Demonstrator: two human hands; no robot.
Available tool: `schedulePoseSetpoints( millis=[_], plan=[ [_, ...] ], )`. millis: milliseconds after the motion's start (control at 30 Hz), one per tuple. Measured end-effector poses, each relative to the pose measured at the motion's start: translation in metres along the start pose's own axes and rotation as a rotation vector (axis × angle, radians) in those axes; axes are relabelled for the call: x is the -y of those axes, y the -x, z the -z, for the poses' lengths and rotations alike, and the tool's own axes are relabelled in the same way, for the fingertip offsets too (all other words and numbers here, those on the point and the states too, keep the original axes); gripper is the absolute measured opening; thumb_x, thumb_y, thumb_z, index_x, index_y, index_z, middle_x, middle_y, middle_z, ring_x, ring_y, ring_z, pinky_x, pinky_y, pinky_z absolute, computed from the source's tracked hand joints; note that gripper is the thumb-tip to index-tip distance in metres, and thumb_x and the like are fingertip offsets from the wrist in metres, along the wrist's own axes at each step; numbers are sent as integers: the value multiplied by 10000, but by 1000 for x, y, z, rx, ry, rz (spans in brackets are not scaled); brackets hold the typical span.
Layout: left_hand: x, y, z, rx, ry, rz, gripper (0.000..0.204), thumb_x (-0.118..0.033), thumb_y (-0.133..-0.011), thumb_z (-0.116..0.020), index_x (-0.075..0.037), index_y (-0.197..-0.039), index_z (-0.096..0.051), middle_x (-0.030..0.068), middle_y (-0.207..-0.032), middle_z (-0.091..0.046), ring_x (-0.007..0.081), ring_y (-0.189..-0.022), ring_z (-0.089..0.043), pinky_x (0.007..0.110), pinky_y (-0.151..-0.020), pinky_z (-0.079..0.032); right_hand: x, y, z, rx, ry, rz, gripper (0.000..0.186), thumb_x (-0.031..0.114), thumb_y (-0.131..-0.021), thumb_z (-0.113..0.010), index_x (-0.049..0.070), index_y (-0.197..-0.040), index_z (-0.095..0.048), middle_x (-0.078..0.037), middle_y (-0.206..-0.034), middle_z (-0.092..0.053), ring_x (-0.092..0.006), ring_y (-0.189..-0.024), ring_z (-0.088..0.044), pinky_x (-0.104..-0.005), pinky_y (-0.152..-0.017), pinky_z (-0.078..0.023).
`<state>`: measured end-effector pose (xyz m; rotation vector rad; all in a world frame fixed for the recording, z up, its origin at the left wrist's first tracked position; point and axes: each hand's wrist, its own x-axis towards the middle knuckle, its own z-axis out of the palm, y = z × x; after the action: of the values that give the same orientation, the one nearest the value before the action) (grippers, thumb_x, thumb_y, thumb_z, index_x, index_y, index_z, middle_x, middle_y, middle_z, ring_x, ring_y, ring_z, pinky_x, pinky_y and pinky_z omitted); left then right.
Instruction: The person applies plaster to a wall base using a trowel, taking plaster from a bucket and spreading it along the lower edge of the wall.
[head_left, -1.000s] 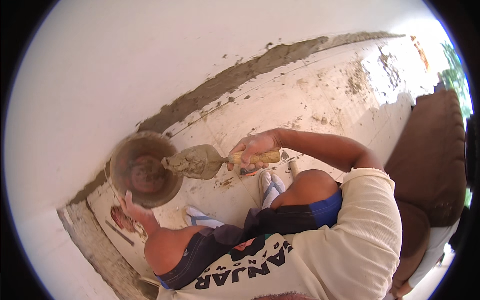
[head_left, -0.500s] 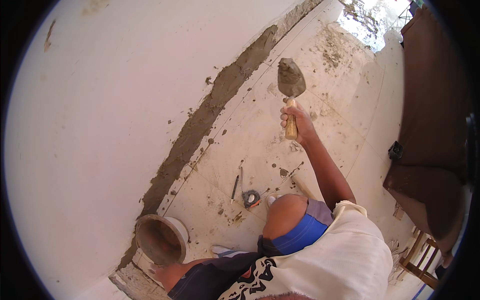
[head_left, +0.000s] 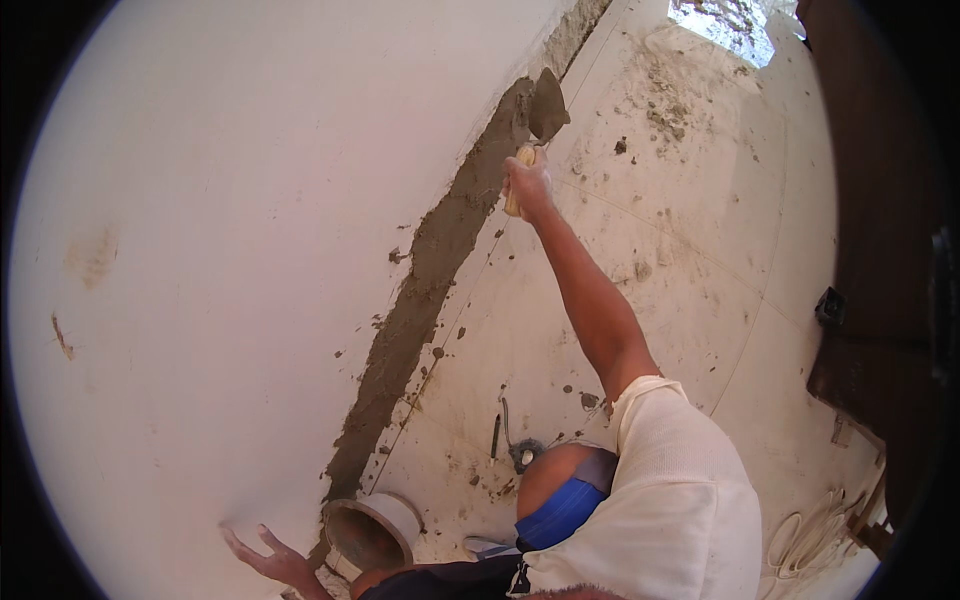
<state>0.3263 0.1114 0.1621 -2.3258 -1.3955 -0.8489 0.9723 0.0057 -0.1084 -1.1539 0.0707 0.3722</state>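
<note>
My right hand [head_left: 528,188] is wrapped round the wooden handle of a trowel [head_left: 547,108]. The mortar-smeared blade lies against the far end of a strip of wet grey mortar [head_left: 430,245] along the foot of the white wall [head_left: 230,250]. Beyond the blade, the strip gives way to rough, bare masonry [head_left: 575,35]. At the lower left my left hand [head_left: 275,562] has its fingers spread and holds nothing. It is close to the wall, but I cannot tell whether it touches. Beside it a bucket [head_left: 405,520] with a dirty inside stands next to the strip's near end.
On the pale tiled floor [head_left: 690,300] lie a tape measure [head_left: 524,455], partly behind my knee, and a dark pen-like stick [head_left: 495,438]. Mortar crumbs [head_left: 668,110] are scattered at the back. Dark brown cloth [head_left: 875,200] hangs at the right, above a coiled cord [head_left: 800,545].
My right hand has swung left and forward with the trowel, bringing its blade from above the floor to the strip. My left hand has come into view. The whole view has shifted.
</note>
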Motion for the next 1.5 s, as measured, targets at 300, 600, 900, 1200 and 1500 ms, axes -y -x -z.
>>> schedulePoseSetpoints(
  millis=[300, 600, 900, 1200, 1500],
  plan=[
    [-111, -146, -49, -428, -129, -821, 643, -311, -969, -610, -22, -1466, -323, 230, -1549, -261, 446, -1443, -233, 614, -1144, -248, -8, -65, 97, -328, 374, 199, 377, 179, -832, -669, 14, -1126, -501, -81, -826, -577, -166, -636, -596, -355, -523, -530],
    [-115, -152, -67, -555, -214, -833, 625, -425, -956, -612, -9, -1385, -428, 268, -1426, -422, 490, -1302, -414, 642, -1086, -302, 22, -97, 131, -40, 54, -164, 333, 363, -982, -508, 48, -1085, -541, -93, -786, -578, -180, -597, -590, -324, -500, -530],
    [-119, -153, -69, -560, -273, -856, 665, -488, -973, -558, 23, -1377, -428, 274, -1413, -438, 482, -1293, -430, 648, -1058, -332, -6, -130, 78, -17, 85, -318, 331, 366, -992, -480, 50, -1079, -526, -91, -782, -562, -193, -581, -585, -379, -480, -537],
    [-126, -157, -59, -533, -316, -880, 665, -451, -1002, -524, 14, -1435, -328, 269, -1406, -435, 467, -1326, -409, 638, -1084, -316, -10, -120, 75, 220, -431, -427, 261, 343, -1010, -438, 87, -1053, -467, -11, -675, -479, -105, -497, -472, -277, -422, -461],
    [-126, -152, -64, -533, -340, -877, 686, -458, -1003, -515, 62, -1414, -336, 267, -1427, -423, 459, -1353, -387, 629, -1104, -303, 11, -76, 54, 320, -367, -292, 275, 368, -1020, -446, 99, -1058, -488, -22, -686, -494, -120, -511, -483, -288, -445, -450]
  ],
)
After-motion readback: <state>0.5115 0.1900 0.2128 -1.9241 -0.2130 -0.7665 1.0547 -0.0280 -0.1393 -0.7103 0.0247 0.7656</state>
